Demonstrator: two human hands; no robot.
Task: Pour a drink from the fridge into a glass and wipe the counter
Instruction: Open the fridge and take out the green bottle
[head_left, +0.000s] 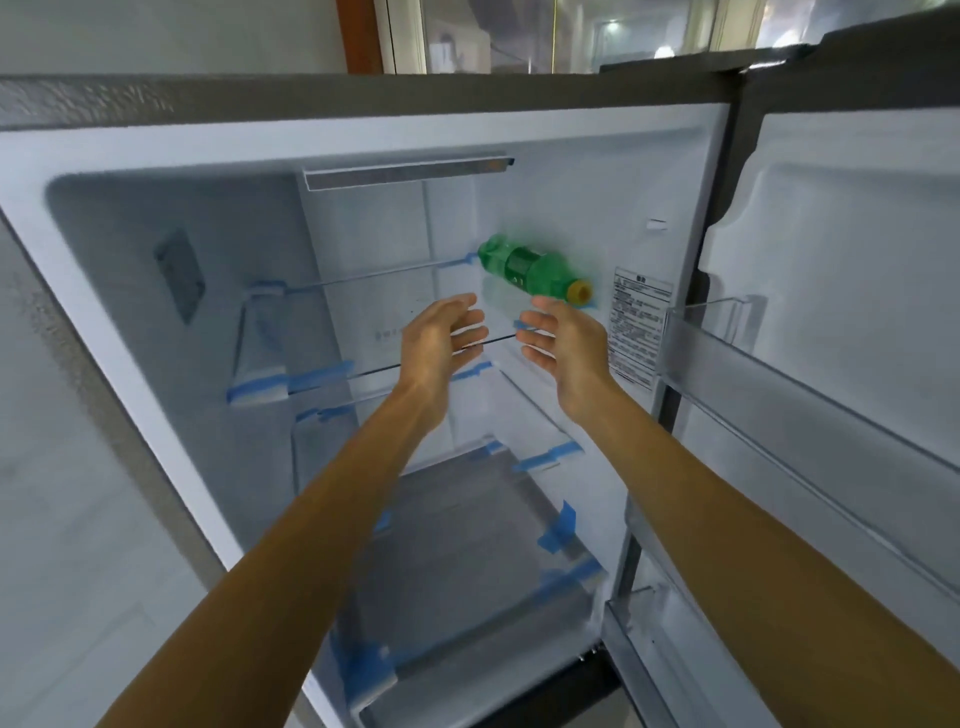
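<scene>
Head view: green plastic bottle (524, 267) lies sideways on fridge shelf (363, 278); left hand (439, 340) and right hand (569, 345) spread, empty. Likely light, slick, rolls; grab mid-body.

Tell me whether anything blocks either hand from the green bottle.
Nothing visible does. The green bottle lies on its side on the upper glass shelf; the left hand and right hand are open short of it, the right near its yellow cap.
</scene>
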